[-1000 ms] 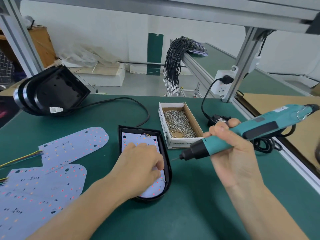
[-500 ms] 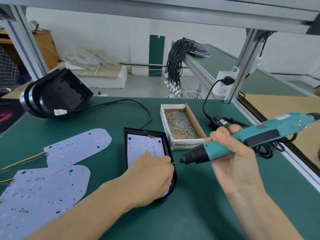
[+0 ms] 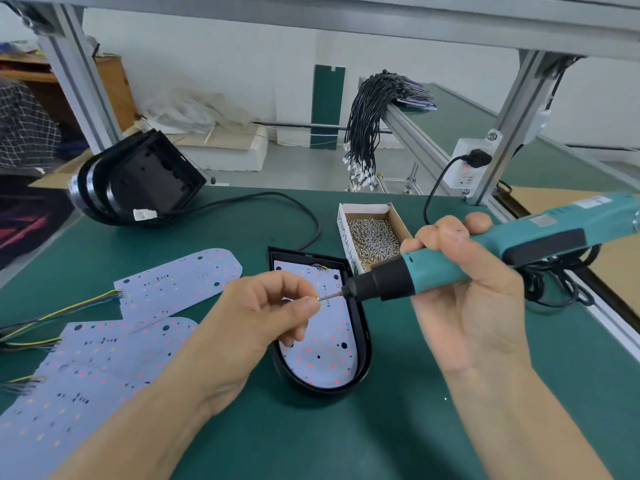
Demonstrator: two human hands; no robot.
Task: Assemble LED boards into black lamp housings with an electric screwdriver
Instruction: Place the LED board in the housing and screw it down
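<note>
Housing (image 3: 363,341) at centre, board (image 3: 322,341) seated inside. Left hand (image 3: 256,320) pinching screw (image 3: 317,298) onto driver (image 3: 485,258) bit; right hand (image 3: 460,285) gripping driver. Seat screw squarely, then bring upright over a hole at 12 o'clock.

The only lettering I can make out runs along the white side of the cardboard screw box (image 3: 372,237), just past the screwdriver (image 3: 485,258) I'm holding in my right hand (image 3: 464,292); it reads something like "SPRING BALANC", with the end hidden behind the tool's black nose. The screwdriver's teal body carries two small pale labels, but their print is too blurred for me to read. Nothing on the LED boards (image 3: 180,282) is legible.
</note>
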